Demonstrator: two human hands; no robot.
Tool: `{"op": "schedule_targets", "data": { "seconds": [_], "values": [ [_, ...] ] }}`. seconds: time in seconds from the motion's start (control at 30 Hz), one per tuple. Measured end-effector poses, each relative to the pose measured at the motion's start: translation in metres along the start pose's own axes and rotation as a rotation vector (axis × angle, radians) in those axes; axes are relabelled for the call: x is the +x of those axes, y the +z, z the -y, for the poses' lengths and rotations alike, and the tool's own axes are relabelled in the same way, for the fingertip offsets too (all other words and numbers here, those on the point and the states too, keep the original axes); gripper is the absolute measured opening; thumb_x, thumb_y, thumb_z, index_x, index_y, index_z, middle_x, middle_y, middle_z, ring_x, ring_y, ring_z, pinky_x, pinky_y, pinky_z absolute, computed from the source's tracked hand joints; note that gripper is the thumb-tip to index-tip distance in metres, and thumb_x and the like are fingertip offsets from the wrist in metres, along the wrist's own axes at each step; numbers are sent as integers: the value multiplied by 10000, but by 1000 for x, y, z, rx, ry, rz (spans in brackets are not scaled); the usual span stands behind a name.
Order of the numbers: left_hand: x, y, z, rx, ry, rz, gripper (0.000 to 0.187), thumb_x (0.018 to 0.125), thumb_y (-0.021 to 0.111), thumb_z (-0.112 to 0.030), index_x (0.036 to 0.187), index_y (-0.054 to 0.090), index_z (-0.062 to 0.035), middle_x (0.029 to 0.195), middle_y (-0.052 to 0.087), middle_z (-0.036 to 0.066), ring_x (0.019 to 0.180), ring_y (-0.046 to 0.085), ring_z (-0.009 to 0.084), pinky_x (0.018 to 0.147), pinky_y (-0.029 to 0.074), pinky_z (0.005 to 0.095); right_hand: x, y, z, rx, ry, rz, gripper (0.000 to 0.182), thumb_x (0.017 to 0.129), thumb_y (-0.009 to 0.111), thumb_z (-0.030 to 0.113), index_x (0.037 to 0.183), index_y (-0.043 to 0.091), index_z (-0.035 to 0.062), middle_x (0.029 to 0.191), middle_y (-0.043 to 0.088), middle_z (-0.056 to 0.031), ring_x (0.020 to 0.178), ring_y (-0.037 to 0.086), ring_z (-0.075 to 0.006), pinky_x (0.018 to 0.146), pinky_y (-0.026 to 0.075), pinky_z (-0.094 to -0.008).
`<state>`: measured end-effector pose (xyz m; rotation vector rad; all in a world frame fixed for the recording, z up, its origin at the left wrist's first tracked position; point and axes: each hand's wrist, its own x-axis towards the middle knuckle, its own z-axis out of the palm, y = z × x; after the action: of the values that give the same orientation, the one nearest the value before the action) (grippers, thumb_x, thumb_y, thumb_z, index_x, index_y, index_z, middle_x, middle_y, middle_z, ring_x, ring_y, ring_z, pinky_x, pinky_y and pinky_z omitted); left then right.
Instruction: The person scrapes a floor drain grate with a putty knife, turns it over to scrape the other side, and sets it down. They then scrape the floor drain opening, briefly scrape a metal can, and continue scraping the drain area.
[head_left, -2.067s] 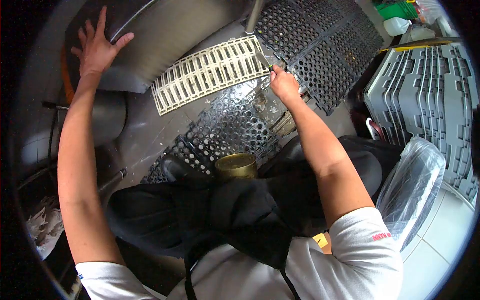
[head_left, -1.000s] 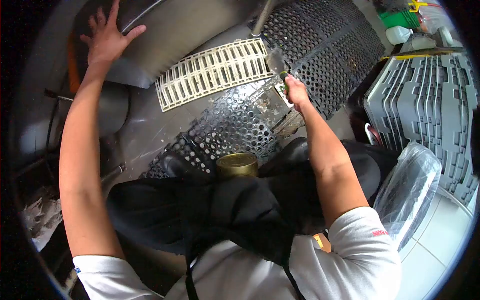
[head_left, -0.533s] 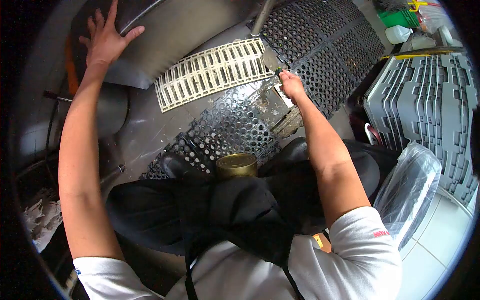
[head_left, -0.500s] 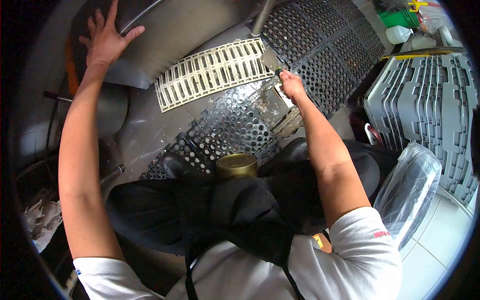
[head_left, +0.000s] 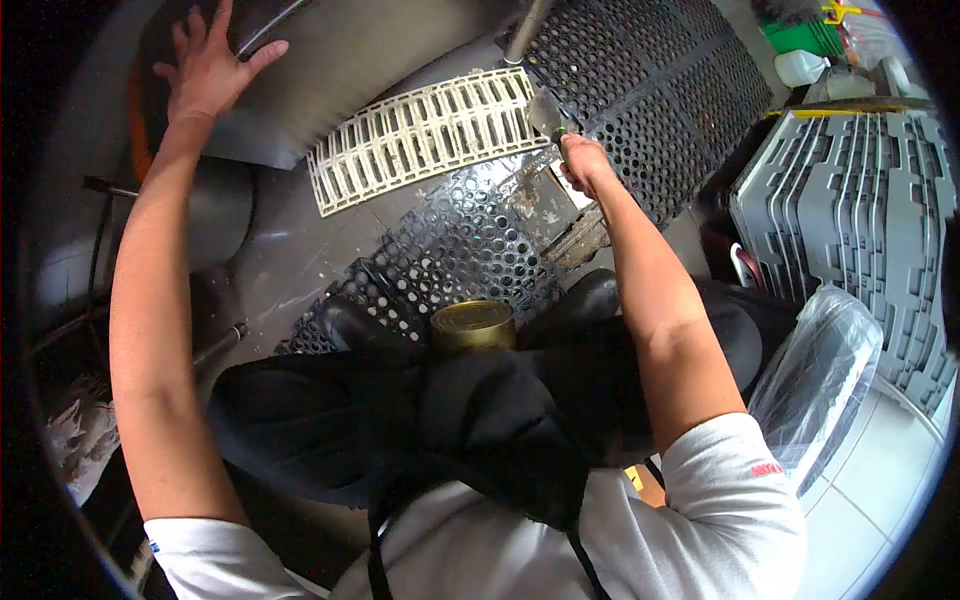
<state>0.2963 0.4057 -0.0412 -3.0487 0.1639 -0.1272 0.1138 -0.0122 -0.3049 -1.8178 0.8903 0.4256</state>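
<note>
My right hand [head_left: 582, 165] is closed around the handle of a scraper [head_left: 545, 112]. The flat blade points away from me and lies at the right end of a cream slatted drain grate [head_left: 420, 140]; whether they touch is hard to tell. My left hand [head_left: 208, 68], fingers spread, is up against a stainless steel panel [head_left: 370, 50] and holds nothing. A gold-coloured tin can [head_left: 474, 325] stands between my feet.
Black perforated rubber mats [head_left: 640, 90] cover the floor behind and in front of the grate. Grey stacked crates [head_left: 840, 200] stand on the right, beside a plastic-wrapped item [head_left: 820, 380]. A metal leg [head_left: 525, 35] rises beyond the grate.
The scraper's blade shows more plainly now, and my right hand has turned slightly around the handle. My left hand stays spread at the panel.
</note>
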Motion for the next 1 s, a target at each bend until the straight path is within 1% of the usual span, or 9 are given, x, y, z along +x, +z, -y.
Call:
{"op": "schedule_targets", "data": {
  "seconds": [0.1, 0.17, 0.27, 0.53, 0.67, 0.77, 0.83, 0.9, 1.0],
  "values": [
    [1, -4, -2, 12, -2, -3, 1341, 602, 640, -871, 1602, 37, -211, 1630, 30, 268, 1504, -19, 460, 1186, -26, 627, 10, 3, -7, -176, -60, -79, 394, 997, 433, 339, 1113, 664, 41, 988, 706, -160, 755, 657, -299, 709, 515, -413],
    [0, -5, -2, 44, -9, -9, 1340, 605, 642, -867, 1602, 35, -210, 1631, 28, 267, 1505, -21, 459, 1188, -27, 623, -13, 9, 9, -172, 60, -101, 414, 983, 470, 364, 1153, 668, 43, 1089, 709, -169, 929, 685, -320, 850, 518, -408],
    [-2, -13, -7, 25, -59, 52, 1334, 614, 658, -848, 1603, 31, -207, 1629, 29, 274, 1505, -21, 458, 1191, -24, 615, -3, 20, 1, -338, -127, -197, 445, 961, 499, 387, 1253, 645, 86, 1268, 641, -189, 1183, 603, -375, 1049, 438, -420],
    [-7, -22, -8, -7, -33, 14, 1308, 634, 685, -804, 1602, 44, -200, 1627, 44, 274, 1507, -5, 455, 1196, -14, 606, -31, 32, -2, -633, -150, -260, 366, 952, 503, 354, 1191, 666, 129, 1137, 676, -231, 1075, 636, -431, 975, 493, -494],
    [-10, -24, -8, -28, -38, 18, 1298, 642, 679, -804, 1602, 46, -202, 1627, 48, 272, 1506, 5, 457, 1195, -8, 608, -56, 54, -9, -703, -94, -272, 357, 1001, 467, 361, 1286, 481, 147, 1019, 686, -273, 1010, 663, -443, 883, 510, -550],
    [32, 55, 36, -46, 231, -522, 1132, 686, 641, -816, 1581, 104, -379, 1622, 153, 229, 1484, 108, 483, 1071, 123, 794, -68, 75, -22, -691, -84, -288, 481, 998, 467, 263, 1448, 334, 159, 1036, 697, -240, 959, 688, -422, 835, 541, -531],
    [32, 54, 35, -43, 203, -472, 1132, 689, 646, -809, 1582, 102, -375, 1621, 154, 231, 1483, 114, 485, 1072, 125, 792, -67, 93, -37, -741, -52, -321, 691, 946, 464, 101, 1563, 162, 173, 1032, 675, -277, 938, 703, -394, 816, 564, -490],
    [31, 53, 34, -22, 194, -450, 1131, 692, 647, -806, 1583, 102, -372, 1620, 155, 234, 1483, 117, 487, 1073, 128, 790, -69, 106, -47, -725, -83, -341, 783, 931, 469, 78, 1585, 47, 161, 1031, 649, -309, 926, 698, -399, 818, 564, -476],
    [33, 55, 37, 32, 190, -455, 1132, 689, 632, -819, 1583, 102, -370, 1614, 167, 238, 1483, 120, 480, 1072, 144, 787, -60, 113, -59, -743, -85, -374, 731, 960, 452, 104, 1585, 82, 191, 1075, 628, -286, 906, 697, -398, 799, 563, -489]
  ]
}}
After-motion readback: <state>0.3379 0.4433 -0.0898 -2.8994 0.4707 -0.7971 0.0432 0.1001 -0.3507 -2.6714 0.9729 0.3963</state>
